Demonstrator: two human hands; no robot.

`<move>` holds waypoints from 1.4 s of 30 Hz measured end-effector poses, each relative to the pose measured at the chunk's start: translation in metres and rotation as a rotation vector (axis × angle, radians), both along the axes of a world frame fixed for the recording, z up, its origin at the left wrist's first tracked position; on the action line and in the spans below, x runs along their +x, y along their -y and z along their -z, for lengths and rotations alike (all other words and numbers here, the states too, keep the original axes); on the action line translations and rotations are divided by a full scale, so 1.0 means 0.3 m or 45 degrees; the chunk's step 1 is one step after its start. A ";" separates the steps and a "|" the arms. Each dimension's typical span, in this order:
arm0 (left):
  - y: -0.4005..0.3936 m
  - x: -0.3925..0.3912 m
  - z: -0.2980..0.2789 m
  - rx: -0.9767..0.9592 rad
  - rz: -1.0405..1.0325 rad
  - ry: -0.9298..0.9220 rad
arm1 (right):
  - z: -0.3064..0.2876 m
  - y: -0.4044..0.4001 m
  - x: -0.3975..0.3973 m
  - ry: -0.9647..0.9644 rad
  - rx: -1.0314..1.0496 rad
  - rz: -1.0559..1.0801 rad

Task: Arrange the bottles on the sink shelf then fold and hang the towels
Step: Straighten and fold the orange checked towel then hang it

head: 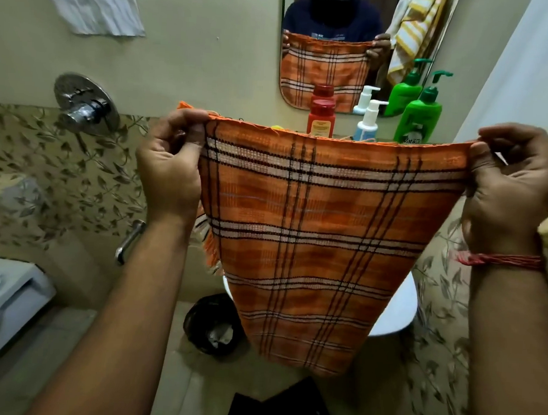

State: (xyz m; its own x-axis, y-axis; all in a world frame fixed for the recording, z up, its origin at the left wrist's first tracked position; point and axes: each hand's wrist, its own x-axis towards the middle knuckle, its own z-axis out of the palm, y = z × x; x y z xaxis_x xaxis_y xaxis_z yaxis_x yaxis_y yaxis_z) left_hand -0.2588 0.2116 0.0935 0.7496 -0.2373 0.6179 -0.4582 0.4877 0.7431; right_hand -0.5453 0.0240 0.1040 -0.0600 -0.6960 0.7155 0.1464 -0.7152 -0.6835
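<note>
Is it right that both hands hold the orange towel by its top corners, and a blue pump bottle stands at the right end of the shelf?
Not quite. The head view shows that the pump bottle at the right end is green, not blue. The rest holds: the left hand and right hand hold the orange towel by its top corners.

orange plaid towel [322, 229], green bottle [417, 120]

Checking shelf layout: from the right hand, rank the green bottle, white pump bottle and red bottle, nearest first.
From the right hand:
1. Green bottle, rightmost on the shelf.
2. White pump bottle, middle.
3. Red bottle, leftmost.
</note>
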 end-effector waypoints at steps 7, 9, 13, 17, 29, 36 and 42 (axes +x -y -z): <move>-0.012 -0.029 0.045 0.237 0.068 0.003 | 0.024 -0.050 0.007 -0.156 0.080 -0.057; -0.001 -0.076 0.041 0.318 0.177 0.054 | 0.017 -0.097 0.037 -0.320 0.079 -0.136; 0.040 -0.193 0.040 0.411 0.404 0.128 | -0.009 -0.228 0.151 -0.879 -0.099 -0.246; 0.057 -0.244 0.037 0.431 0.583 0.173 | -0.034 -0.272 0.226 -1.225 -0.242 -0.305; 0.063 -0.238 0.146 0.541 0.591 0.226 | -0.077 -0.187 0.226 -1.094 -0.111 -0.303; 0.054 -0.275 0.203 0.439 0.132 0.507 | -0.140 -0.107 0.193 -1.061 -0.097 -0.565; 0.115 -0.273 0.346 0.857 0.483 0.209 | -0.176 -0.068 0.218 -1.048 -0.110 -0.571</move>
State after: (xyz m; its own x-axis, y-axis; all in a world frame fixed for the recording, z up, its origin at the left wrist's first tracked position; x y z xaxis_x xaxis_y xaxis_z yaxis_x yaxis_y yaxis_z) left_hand -0.3408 0.1770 -0.0102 0.4543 -0.8207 0.3465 -0.4802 0.1020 0.8712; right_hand -0.4799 0.0445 0.1568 0.7484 -0.4742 0.4637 -0.0854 -0.7622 -0.6416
